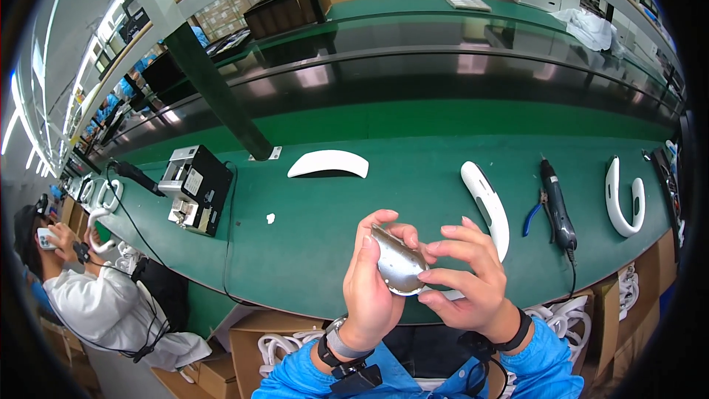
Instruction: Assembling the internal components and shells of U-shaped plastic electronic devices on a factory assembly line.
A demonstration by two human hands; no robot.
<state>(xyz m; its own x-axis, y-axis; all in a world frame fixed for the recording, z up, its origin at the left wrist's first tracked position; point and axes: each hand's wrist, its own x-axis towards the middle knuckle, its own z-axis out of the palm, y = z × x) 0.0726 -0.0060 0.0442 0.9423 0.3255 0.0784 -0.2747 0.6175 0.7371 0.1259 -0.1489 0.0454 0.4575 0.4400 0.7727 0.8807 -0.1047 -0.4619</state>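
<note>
Left hand (373,281) and right hand (469,277) grasp the oval silver metal plate (399,266) above the green tabletop (325,222); curved white plastic shells (487,207) lie unassembled.

Factory assembly line: long green workbench (332,207), electric screwdriver (556,203), part cartons (258,340).

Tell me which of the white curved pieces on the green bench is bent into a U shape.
The white piece at the far right, right of the black power screwdriver. The other two, at and, are only gently arched.
</note>
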